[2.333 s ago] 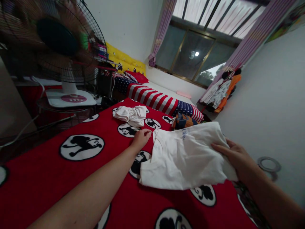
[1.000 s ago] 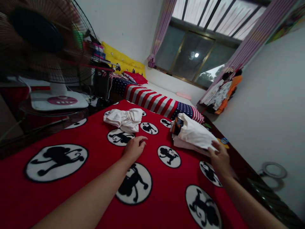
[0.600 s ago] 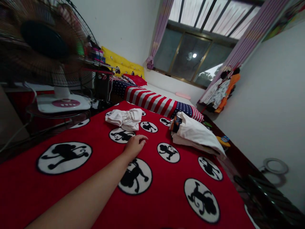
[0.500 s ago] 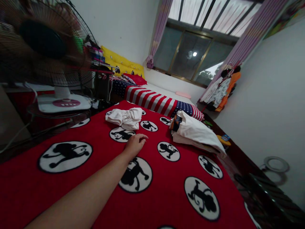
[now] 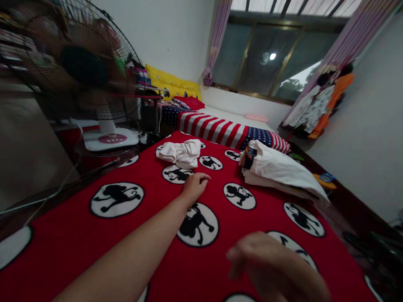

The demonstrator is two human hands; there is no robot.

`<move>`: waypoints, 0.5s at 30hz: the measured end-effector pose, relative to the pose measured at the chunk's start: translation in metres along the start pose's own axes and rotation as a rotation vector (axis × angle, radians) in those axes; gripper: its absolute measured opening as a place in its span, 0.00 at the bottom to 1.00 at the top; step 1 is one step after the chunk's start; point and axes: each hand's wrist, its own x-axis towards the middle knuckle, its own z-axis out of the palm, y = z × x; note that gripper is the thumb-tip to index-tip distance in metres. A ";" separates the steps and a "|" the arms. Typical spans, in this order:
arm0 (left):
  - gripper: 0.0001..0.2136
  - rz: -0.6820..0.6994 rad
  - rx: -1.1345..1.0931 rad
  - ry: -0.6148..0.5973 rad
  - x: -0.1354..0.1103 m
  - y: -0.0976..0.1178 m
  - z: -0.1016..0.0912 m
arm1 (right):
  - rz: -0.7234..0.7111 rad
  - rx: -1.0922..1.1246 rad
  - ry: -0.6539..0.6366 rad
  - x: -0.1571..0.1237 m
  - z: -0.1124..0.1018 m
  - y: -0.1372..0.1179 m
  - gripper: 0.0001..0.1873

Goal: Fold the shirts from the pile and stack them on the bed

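Observation:
My left hand (image 5: pixel 195 185) is stretched out over the red blanket (image 5: pixel 239 228), fingers loosely bent, the thumb apart from them, and nothing in it. Just beyond it lies a crumpled white cloth garment (image 5: pixel 181 153); the hand is short of it. At the lower right, my right hand (image 5: pixel 267 262) shows blurred above the blanket, with curled fingers; motion smears them too much to tell their state. Farther right, a stack of folded clothes (image 5: pixel 280 170), white on top with a dark and orange piece at its left end, rests on the blanket.
A fan (image 5: pixel 83 65) with a white base stands on a stool at the left, cables beside it. Past the blanket is a bed with a striped, starred cover (image 5: pixel 214 130) and a yellow cushion (image 5: pixel 171 82). Clothes (image 5: pixel 327 100) hang by the window at right.
My right hand has come into view at the lower right. The view has turned left, shifting the scene rightward. My left hand stays near the white garment, which lies as before.

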 end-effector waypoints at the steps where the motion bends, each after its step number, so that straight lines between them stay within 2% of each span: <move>1: 0.11 0.002 0.009 -0.010 0.000 0.001 -0.001 | -0.016 0.017 0.077 0.011 0.012 0.012 0.14; 2: 0.11 0.011 0.025 -0.018 0.001 0.003 -0.002 | -0.024 0.030 0.120 0.021 0.023 0.025 0.13; 4: 0.11 0.064 0.099 -0.016 0.004 0.005 -0.008 | 0.007 0.052 0.129 0.036 0.036 0.051 0.11; 8: 0.13 0.204 0.367 0.094 0.015 -0.001 -0.034 | 0.132 0.132 0.071 0.046 0.035 0.078 0.13; 11: 0.20 0.132 0.453 0.137 0.024 -0.019 -0.056 | 0.143 0.117 0.048 0.044 0.032 0.079 0.12; 13: 0.25 0.050 0.468 0.106 0.028 -0.033 -0.065 | 0.120 0.072 0.022 0.042 0.033 0.078 0.11; 15: 0.25 -0.007 0.470 0.085 0.030 -0.042 -0.070 | 0.092 0.029 0.000 0.042 0.036 0.077 0.10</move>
